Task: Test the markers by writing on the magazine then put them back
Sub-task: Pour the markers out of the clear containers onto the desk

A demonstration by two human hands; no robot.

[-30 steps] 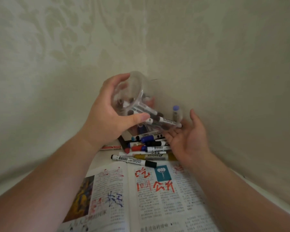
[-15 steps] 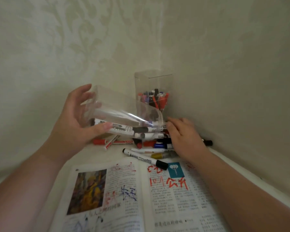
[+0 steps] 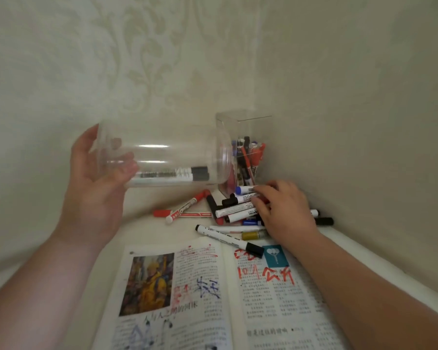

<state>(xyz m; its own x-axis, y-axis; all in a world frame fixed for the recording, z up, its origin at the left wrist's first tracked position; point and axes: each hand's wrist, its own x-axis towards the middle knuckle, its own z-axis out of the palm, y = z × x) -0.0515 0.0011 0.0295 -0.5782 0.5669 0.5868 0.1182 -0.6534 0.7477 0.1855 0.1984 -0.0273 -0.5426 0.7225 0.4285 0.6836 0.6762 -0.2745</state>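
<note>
The left hand (image 3: 96, 188) gripped the clear jar (image 3: 162, 157) on its side, mouth toward the pile, I think so markers could slide in. Two black-capped markers (image 3: 177, 174) lay inside it. The right hand (image 3: 286, 210) curled its fingers around a few loose markers (image 3: 238, 210) beside the open magazine (image 3: 263, 299), likely to feed them in. A square box (image 3: 245, 127) in the corner held more.

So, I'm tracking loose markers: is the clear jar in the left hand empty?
Not empty. The jar lies on its side in the left hand, and at least two dark-capped markers rest inside it.
</note>
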